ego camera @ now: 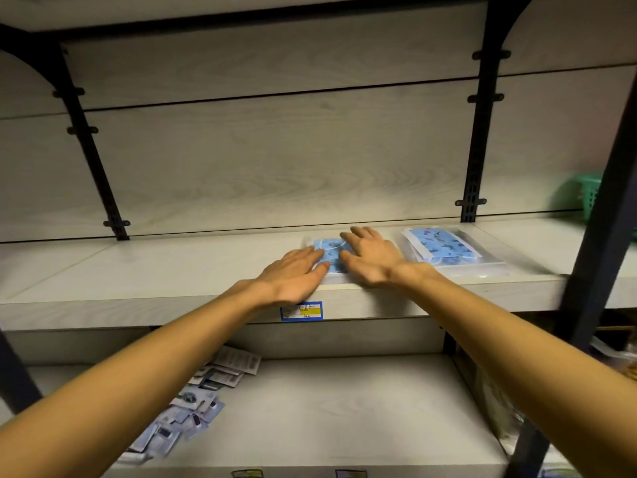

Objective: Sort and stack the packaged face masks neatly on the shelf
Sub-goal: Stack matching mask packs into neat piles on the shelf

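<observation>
Pale shelf, two mask packs, two flat hands

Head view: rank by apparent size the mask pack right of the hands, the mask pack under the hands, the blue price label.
1. mask pack right of the hands, fully visible.
2. mask pack under the hands; partly covered by left hand and right hand, so true rank versus the first is unsure.
3. blue price label, smallest.

Both arms outstretched; left hand, right hand flat, fingers straight, palms down.
</observation>
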A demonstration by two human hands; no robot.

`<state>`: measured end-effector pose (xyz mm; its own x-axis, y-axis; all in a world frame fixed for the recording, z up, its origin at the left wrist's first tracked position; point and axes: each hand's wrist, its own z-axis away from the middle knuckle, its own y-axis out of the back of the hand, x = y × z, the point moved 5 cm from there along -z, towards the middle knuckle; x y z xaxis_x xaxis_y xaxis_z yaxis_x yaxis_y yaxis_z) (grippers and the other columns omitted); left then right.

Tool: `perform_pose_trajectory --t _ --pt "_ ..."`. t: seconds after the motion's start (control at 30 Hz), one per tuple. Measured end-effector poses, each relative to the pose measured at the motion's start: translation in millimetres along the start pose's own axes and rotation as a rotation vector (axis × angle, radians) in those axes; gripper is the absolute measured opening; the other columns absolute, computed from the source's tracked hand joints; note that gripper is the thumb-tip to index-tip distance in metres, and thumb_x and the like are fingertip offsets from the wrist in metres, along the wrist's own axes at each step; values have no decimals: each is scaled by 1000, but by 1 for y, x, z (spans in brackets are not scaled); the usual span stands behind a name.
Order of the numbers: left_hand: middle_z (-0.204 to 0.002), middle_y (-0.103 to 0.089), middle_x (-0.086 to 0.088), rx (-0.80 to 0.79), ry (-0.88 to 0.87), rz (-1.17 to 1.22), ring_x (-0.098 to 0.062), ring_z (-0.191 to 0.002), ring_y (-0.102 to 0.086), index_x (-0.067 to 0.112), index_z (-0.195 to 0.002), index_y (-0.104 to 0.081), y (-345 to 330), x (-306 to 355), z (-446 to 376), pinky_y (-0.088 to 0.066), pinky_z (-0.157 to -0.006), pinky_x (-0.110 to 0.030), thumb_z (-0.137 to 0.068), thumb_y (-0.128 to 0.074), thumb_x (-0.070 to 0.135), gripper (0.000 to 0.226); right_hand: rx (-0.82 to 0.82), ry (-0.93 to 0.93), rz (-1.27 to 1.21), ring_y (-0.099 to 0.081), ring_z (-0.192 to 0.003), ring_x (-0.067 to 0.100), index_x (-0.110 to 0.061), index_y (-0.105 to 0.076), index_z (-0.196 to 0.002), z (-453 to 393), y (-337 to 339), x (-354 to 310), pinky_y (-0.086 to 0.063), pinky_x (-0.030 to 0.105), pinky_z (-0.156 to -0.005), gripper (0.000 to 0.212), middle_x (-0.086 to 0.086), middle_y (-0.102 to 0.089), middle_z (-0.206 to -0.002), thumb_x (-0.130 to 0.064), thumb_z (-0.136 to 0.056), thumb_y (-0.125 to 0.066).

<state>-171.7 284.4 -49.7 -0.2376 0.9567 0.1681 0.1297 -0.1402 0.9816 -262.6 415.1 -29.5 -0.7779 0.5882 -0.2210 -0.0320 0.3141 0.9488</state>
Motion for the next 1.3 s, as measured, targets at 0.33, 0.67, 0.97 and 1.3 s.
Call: perform_pose_trajectory --t 0.33,0.67,0.97,1.3 --pt "-169 -9 4 -140 37 -48 -20 -154 -13 28 -161 -9 -7 -4 -7 -16 -122 -40 -105 -15 57 63 -216 -82 47 -26 -149 23 -25 -23 -157 -14 -29 11 -23 45 -120 65 1 -21 -165 -56 -100 -19" --pt "-169 8 1 -27 6 -5 -15 -156 5 19 -162 -4 37 -26 29 0 -125 -36 -100 -12 69 80 1 -79 77 -10 -154 25 -17 -21 -158 3 15 -26 -18 46 -123 57 5 -16 -167 -39 -107 -31" --pt "-169 -10 0 1 89 -132 -22 -155 -15 22 -161 -14 77 -178 170 -21 -123 -44 -98 -20 71 80 56 95 118 -29 -146 27 -13 -36 -151 17 -23 -212 -32 41 -115 58 10 -38 -156 -35 -100 -50" --pt "-140 -57 -3 282 214 -295 -26 -124 -56 21 -142 -49 136 -379 373 -46 -102 -42 -98 -49 47 51 120 552 120 -54 -120 26 -19 -56 -130 34 -116 -493 -48 39 -98 41 6 -60 -131 -32 -92 -53"
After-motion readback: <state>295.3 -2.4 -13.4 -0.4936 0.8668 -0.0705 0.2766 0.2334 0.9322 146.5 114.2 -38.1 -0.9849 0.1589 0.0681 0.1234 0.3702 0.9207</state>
